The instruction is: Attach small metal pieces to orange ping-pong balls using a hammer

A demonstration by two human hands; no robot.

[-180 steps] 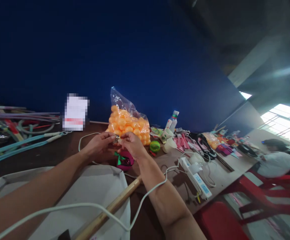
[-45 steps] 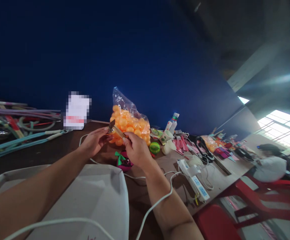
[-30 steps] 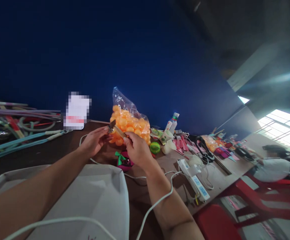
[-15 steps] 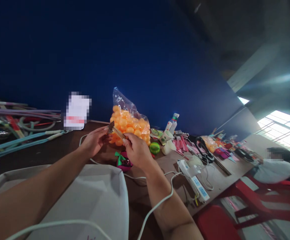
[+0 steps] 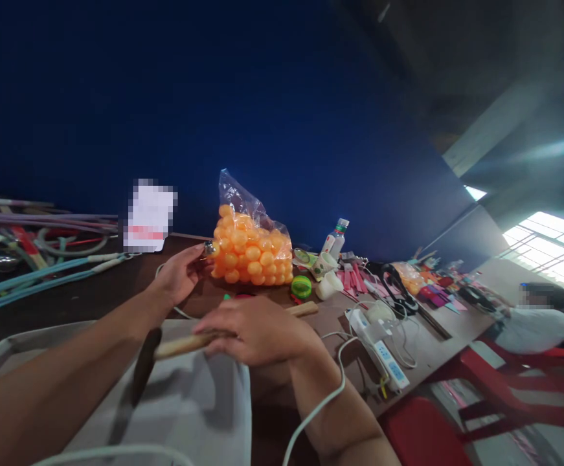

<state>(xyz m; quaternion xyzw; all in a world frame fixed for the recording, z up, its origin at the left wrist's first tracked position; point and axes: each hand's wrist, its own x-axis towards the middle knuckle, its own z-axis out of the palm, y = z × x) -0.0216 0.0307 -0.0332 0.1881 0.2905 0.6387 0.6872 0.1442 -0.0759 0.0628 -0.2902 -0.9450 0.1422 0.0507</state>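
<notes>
My left hand (image 5: 180,275) pinches a small shiny round metal piece (image 5: 209,248) at its fingertips, just left of a clear bag of orange balls (image 5: 252,249). My right hand (image 5: 257,330) is closed over the wooden handle (image 5: 179,346) of what looks like a hammer. Its long dark head (image 5: 146,362), somewhat blurred, hangs over the pale tray (image 5: 233,414) in front of me. The handle's other end sticks out beyond my right wrist. Behind the right hand, a green and dark pink item is mostly hidden.
A green striped ball (image 5: 301,287), white cups (image 5: 329,285) and a bottle (image 5: 335,239) stand to the right. A power strip (image 5: 379,349) with cables lies nearer. Blue and purple rods (image 5: 43,278) are at left. A seated person (image 5: 534,330) is at far right.
My right hand has swung the hammer down and left, away from my left hand to over the tray. The left hand has hardly moved; the shiny piece at its fingertips now shows.
</notes>
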